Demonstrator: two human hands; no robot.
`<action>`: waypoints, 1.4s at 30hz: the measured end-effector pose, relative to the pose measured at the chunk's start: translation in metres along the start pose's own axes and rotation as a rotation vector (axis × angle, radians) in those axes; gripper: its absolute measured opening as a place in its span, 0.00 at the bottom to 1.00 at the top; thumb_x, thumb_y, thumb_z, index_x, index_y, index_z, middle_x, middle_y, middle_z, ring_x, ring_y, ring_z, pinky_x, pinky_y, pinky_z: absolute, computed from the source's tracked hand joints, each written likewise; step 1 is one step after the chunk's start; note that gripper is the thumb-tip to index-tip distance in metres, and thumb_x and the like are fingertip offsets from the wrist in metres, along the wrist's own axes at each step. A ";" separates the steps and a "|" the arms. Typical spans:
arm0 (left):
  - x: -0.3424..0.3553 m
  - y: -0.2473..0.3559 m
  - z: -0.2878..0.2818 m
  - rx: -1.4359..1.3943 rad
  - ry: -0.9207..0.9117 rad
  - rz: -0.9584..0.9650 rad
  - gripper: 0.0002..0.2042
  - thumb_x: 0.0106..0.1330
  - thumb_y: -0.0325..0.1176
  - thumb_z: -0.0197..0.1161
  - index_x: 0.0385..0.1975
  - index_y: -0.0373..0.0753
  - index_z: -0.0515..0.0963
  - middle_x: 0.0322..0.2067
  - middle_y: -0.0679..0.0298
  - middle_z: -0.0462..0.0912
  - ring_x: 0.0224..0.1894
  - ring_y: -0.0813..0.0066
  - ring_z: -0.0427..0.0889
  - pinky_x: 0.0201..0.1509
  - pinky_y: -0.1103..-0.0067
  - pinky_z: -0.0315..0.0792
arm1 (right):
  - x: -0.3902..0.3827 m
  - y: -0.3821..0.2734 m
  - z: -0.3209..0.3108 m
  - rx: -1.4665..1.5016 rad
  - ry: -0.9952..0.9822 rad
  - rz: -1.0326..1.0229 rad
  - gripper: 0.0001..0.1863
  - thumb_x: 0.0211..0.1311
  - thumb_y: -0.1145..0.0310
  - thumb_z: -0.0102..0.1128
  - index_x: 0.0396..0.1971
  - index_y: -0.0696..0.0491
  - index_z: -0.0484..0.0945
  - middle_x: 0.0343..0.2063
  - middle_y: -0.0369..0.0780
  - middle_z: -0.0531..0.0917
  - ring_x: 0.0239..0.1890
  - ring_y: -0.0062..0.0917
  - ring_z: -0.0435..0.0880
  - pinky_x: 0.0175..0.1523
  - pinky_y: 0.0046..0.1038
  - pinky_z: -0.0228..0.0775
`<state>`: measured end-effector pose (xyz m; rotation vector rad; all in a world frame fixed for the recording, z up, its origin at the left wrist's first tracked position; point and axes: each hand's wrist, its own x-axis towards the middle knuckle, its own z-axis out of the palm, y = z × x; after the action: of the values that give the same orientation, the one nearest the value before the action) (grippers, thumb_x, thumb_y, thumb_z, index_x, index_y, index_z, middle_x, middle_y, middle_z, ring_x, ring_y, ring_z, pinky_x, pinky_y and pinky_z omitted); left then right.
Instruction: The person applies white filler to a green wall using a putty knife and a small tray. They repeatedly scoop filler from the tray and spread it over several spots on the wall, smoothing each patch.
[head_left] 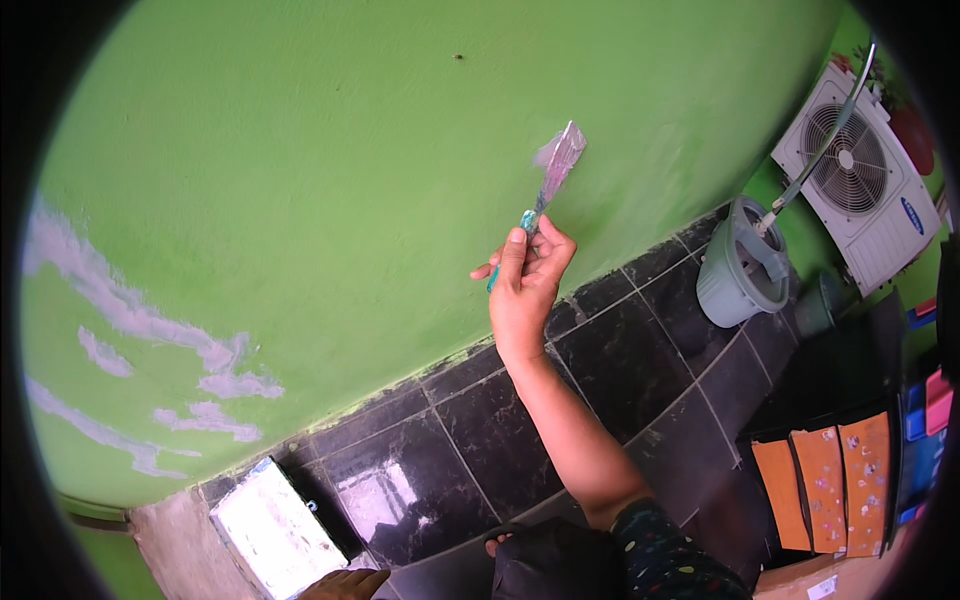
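My right hand (pixel 528 275) is closed around the teal handle of a putty knife (pixel 563 160) and reaches up to the green wall (pixel 330 180). The knife's blade points upward, smeared with pale pinkish-grey putty. A small dab of putty shows on the wall beside the blade. Wider putty streaks (pixel 150 320) run across the wall at the left. At the bottom edge, part of my left hand (pixel 345 585) shows close to a white rectangular panel or box (pixel 275 525); the frame cuts off most of this hand, so its grip is hidden.
Black glossy tiles (pixel 500 420) run along the wall's foot. On the right stand a grey bucket (pixel 735 275) with a hose (pixel 825 140) above it and a white air-conditioner unit (pixel 850 170). Orange panels (pixel 820 485) and a cardboard box (pixel 850 578) sit at the lower right.
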<state>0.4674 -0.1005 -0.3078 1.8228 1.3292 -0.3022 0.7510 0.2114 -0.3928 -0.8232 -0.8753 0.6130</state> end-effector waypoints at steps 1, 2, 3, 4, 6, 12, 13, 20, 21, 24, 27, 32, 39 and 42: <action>0.002 -0.001 -0.002 0.004 0.007 0.011 0.29 0.76 0.52 0.60 0.66 0.35 0.74 0.60 0.43 0.80 0.62 0.43 0.78 0.68 0.58 0.71 | 0.000 0.004 0.004 0.001 -0.005 -0.009 0.19 0.81 0.72 0.51 0.63 0.59 0.58 0.40 0.40 0.73 0.30 0.18 0.75 0.32 0.24 0.82; 0.005 -0.002 -0.003 0.008 0.014 0.023 0.29 0.76 0.52 0.60 0.66 0.35 0.74 0.60 0.43 0.80 0.62 0.43 0.78 0.68 0.58 0.71 | -0.005 0.006 0.007 -0.008 -0.035 -0.005 0.19 0.81 0.71 0.51 0.63 0.59 0.58 0.40 0.40 0.73 0.30 0.18 0.75 0.32 0.24 0.82; 0.007 -0.004 -0.003 0.008 0.018 0.031 0.29 0.76 0.52 0.60 0.66 0.36 0.74 0.60 0.43 0.80 0.62 0.43 0.78 0.68 0.58 0.71 | -0.020 0.009 0.008 -0.019 -0.066 0.004 0.20 0.81 0.71 0.51 0.63 0.59 0.58 0.40 0.40 0.73 0.30 0.18 0.76 0.32 0.23 0.82; 0.008 -0.004 -0.002 0.004 0.024 0.035 0.29 0.76 0.52 0.60 0.66 0.36 0.74 0.60 0.43 0.80 0.62 0.42 0.78 0.68 0.58 0.72 | -0.036 0.012 0.008 -0.026 -0.096 0.016 0.20 0.81 0.71 0.51 0.63 0.58 0.58 0.40 0.40 0.73 0.30 0.18 0.76 0.32 0.23 0.82; 0.009 -0.003 -0.003 -0.004 0.038 0.045 0.29 0.76 0.52 0.60 0.66 0.36 0.74 0.60 0.43 0.80 0.62 0.42 0.78 0.68 0.58 0.72 | -0.065 0.013 0.005 -0.005 -0.168 0.065 0.20 0.81 0.70 0.51 0.64 0.59 0.58 0.39 0.39 0.73 0.31 0.17 0.75 0.32 0.23 0.83; 0.006 -0.003 -0.004 -0.016 0.024 0.011 0.29 0.76 0.52 0.60 0.66 0.36 0.73 0.60 0.43 0.80 0.62 0.42 0.78 0.67 0.58 0.72 | -0.019 0.003 -0.009 0.021 -0.012 -0.015 0.18 0.81 0.74 0.50 0.63 0.56 0.57 0.39 0.40 0.72 0.34 0.18 0.74 0.33 0.27 0.84; 0.007 -0.003 -0.005 -0.018 0.020 0.013 0.29 0.76 0.52 0.60 0.66 0.36 0.73 0.60 0.43 0.80 0.62 0.41 0.78 0.67 0.58 0.72 | -0.006 0.003 -0.011 0.020 0.005 -0.001 0.19 0.81 0.73 0.50 0.63 0.57 0.57 0.40 0.40 0.72 0.34 0.18 0.74 0.32 0.25 0.84; 0.013 -0.003 -0.005 -0.007 0.035 0.048 0.29 0.76 0.52 0.60 0.66 0.36 0.73 0.61 0.43 0.79 0.62 0.41 0.78 0.67 0.58 0.72 | -0.068 0.028 -0.002 0.002 -0.166 0.059 0.21 0.81 0.71 0.52 0.64 0.58 0.56 0.40 0.40 0.72 0.31 0.18 0.74 0.31 0.24 0.84; 0.012 -0.003 -0.005 -0.005 0.041 0.048 0.29 0.76 0.51 0.60 0.67 0.36 0.73 0.61 0.43 0.79 0.62 0.41 0.78 0.67 0.58 0.72 | -0.073 0.023 -0.001 0.088 -0.164 0.054 0.21 0.81 0.72 0.52 0.64 0.58 0.56 0.40 0.40 0.72 0.32 0.17 0.74 0.31 0.25 0.84; 0.009 -0.002 -0.005 -0.021 0.046 0.033 0.29 0.76 0.52 0.60 0.66 0.36 0.73 0.60 0.43 0.80 0.62 0.41 0.78 0.67 0.58 0.72 | -0.046 0.014 -0.005 0.052 -0.034 0.001 0.21 0.81 0.73 0.51 0.64 0.58 0.56 0.40 0.40 0.72 0.33 0.17 0.74 0.32 0.25 0.85; 0.008 -0.001 -0.006 -0.010 0.028 0.013 0.29 0.75 0.51 0.61 0.66 0.35 0.74 0.60 0.43 0.80 0.62 0.42 0.79 0.67 0.58 0.73 | -0.005 0.004 -0.002 0.020 0.017 0.016 0.19 0.82 0.72 0.50 0.63 0.56 0.56 0.41 0.41 0.72 0.33 0.19 0.74 0.32 0.28 0.86; 0.010 -0.003 -0.003 0.012 0.064 0.054 0.29 0.75 0.51 0.61 0.66 0.35 0.74 0.59 0.43 0.81 0.61 0.42 0.79 0.67 0.58 0.73 | -0.051 0.021 0.008 0.021 -0.123 0.051 0.21 0.81 0.73 0.51 0.64 0.57 0.56 0.41 0.40 0.72 0.34 0.18 0.74 0.33 0.25 0.86; 0.000 -0.002 -0.002 0.015 0.086 0.052 0.28 0.75 0.50 0.62 0.65 0.35 0.74 0.59 0.43 0.81 0.61 0.42 0.79 0.67 0.59 0.73 | -0.037 0.002 -0.007 0.123 -0.031 0.052 0.18 0.82 0.73 0.49 0.64 0.56 0.56 0.41 0.39 0.71 0.33 0.17 0.74 0.33 0.26 0.86; -0.001 0.000 -0.001 0.010 0.068 0.035 0.28 0.75 0.50 0.62 0.65 0.35 0.74 0.60 0.43 0.80 0.62 0.42 0.78 0.67 0.59 0.72 | -0.012 -0.004 -0.012 0.086 0.000 0.097 0.17 0.82 0.73 0.48 0.63 0.55 0.56 0.41 0.40 0.71 0.33 0.18 0.74 0.33 0.28 0.86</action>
<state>0.4661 -0.1003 -0.3062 1.8776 1.3429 -0.2302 0.7557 0.1962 -0.3989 -0.7908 -0.8071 0.7305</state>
